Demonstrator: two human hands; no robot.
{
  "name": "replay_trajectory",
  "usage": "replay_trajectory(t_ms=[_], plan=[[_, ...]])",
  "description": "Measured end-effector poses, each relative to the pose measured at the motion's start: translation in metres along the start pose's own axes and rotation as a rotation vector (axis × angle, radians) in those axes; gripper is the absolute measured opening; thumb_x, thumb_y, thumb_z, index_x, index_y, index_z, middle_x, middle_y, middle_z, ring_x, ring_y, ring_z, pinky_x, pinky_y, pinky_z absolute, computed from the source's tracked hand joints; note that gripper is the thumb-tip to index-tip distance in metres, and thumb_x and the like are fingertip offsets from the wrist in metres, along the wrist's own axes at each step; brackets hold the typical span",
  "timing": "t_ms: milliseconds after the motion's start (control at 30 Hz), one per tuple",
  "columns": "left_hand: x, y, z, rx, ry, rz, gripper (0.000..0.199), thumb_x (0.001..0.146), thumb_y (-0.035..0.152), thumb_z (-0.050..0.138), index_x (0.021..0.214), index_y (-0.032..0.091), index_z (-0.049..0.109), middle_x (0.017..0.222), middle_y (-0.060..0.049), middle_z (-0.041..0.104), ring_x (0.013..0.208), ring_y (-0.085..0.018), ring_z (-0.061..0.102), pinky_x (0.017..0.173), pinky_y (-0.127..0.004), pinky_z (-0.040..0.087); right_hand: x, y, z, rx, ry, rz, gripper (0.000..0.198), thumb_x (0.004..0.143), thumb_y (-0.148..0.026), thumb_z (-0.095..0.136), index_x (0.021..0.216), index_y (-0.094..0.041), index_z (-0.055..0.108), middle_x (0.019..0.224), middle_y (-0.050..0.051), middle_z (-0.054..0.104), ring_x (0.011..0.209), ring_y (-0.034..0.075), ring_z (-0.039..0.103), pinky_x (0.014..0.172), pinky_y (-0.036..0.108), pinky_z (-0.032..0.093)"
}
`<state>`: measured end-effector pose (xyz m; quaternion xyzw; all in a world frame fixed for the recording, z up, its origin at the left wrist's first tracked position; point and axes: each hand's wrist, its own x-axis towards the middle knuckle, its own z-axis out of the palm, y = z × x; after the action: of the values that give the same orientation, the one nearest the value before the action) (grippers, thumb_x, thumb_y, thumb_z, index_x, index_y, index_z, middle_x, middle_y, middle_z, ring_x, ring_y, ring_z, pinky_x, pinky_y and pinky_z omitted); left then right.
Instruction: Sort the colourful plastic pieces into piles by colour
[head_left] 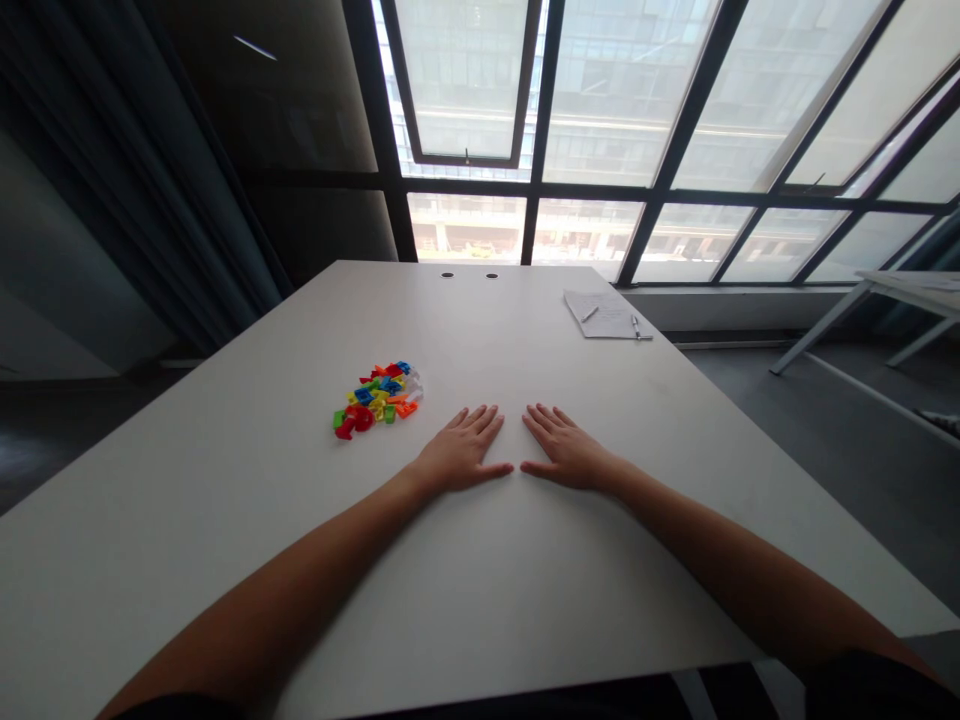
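My left hand (465, 450) lies palm down on the white table (480, 580), thumb stretched out and fingers extended. Opposite it, my right hand (568, 450) rests flat in the same way. The two thumb tips point at each other with a narrow gap between them. Neither hand holds anything. To the left of my left hand, and apart from it, is a loose pile of small plastic pieces (379, 396) in red, blue, yellow, green, orange and clear. They look like toy building parts; their exact kind is too small to tell.
White paper sheets (606, 312) lie toward the table's far right edge, with two pens or similar on them. Two dark round holes sit near the far edge. Beyond are large windows (600, 90), a dark curtain (165, 150) at left and another table (911, 290) at right.
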<state>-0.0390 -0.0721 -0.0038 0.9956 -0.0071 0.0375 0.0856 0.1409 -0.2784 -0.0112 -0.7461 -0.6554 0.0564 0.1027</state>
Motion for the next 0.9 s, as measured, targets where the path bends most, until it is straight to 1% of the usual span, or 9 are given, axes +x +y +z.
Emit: replay_trajectory(t_ms=[100, 233, 433, 567, 700, 900], plan=[[0.0001, 0.0, -0.0001, 0.001, -0.007, -0.002, 0.097, 0.097, 0.083, 0.039, 0.166, 0.015, 0.035, 0.17, -0.017, 0.03, 0.159, -0.034, 0.028, 0.131, -0.053, 0.021, 0.0002, -0.001, -0.001, -0.004, -0.005, 0.006, 0.105, 0.096, -0.086, 0.034, 0.168, -0.009, 0.029, 0.172, 0.02, 0.022, 0.163, 0.034, 0.017, 0.133, 0.053, 0.017], [0.0002, -0.0014, 0.0021, 0.003, 0.021, 0.009, 0.096, 0.097, 0.083, 0.04, 0.166, 0.017, 0.036, 0.17, -0.016, 0.032, 0.159, -0.033, 0.029, 0.131, -0.052, 0.021, 0.0005, -0.0014, -0.0012, -0.009, -0.012, 0.013, 0.106, 0.096, -0.086, 0.033, 0.167, -0.007, 0.03, 0.172, 0.021, 0.021, 0.163, 0.034, 0.016, 0.133, 0.053, 0.016], [0.0001, -0.0017, 0.0024, 0.002, 0.02, 0.007, 0.095, 0.097, 0.082, 0.04, 0.167, 0.018, 0.035, 0.17, -0.016, 0.032, 0.159, -0.033, 0.029, 0.131, -0.052, 0.021, 0.0006, 0.0, 0.0008, -0.004, 0.016, 0.002, 0.103, 0.096, -0.084, 0.038, 0.168, -0.011, 0.03, 0.172, 0.019, 0.023, 0.162, 0.035, 0.018, 0.133, 0.055, 0.019], [0.0003, -0.0022, 0.0028, 0.004, 0.025, 0.006, 0.094, 0.097, 0.082, 0.041, 0.166, 0.019, 0.035, 0.17, -0.015, 0.032, 0.159, -0.032, 0.03, 0.131, -0.052, 0.022, 0.0008, -0.0006, 0.0004, -0.001, 0.009, 0.007, 0.104, 0.096, -0.085, 0.037, 0.167, -0.009, 0.031, 0.172, 0.02, 0.023, 0.162, 0.035, 0.018, 0.133, 0.055, 0.019], [0.0003, -0.0018, 0.0022, 0.002, 0.022, 0.007, 0.094, 0.097, 0.082, 0.04, 0.166, 0.018, 0.035, 0.17, -0.015, 0.032, 0.159, -0.032, 0.029, 0.131, -0.052, 0.021, 0.0011, -0.0013, -0.0007, 0.003, -0.007, 0.012, 0.106, 0.096, -0.086, 0.035, 0.167, -0.007, 0.03, 0.172, 0.021, 0.021, 0.162, 0.035, 0.017, 0.133, 0.054, 0.017], [0.0, 0.0002, -0.0008, 0.0, -0.011, -0.009, 0.097, 0.097, 0.083, 0.037, 0.166, 0.016, 0.034, 0.171, -0.016, 0.029, 0.16, -0.032, 0.027, 0.132, -0.051, 0.019, 0.0009, -0.0003, 0.0001, 0.005, -0.003, 0.012, 0.105, 0.096, -0.086, 0.034, 0.167, -0.009, 0.03, 0.172, 0.02, 0.021, 0.162, 0.035, 0.017, 0.133, 0.053, 0.017]])
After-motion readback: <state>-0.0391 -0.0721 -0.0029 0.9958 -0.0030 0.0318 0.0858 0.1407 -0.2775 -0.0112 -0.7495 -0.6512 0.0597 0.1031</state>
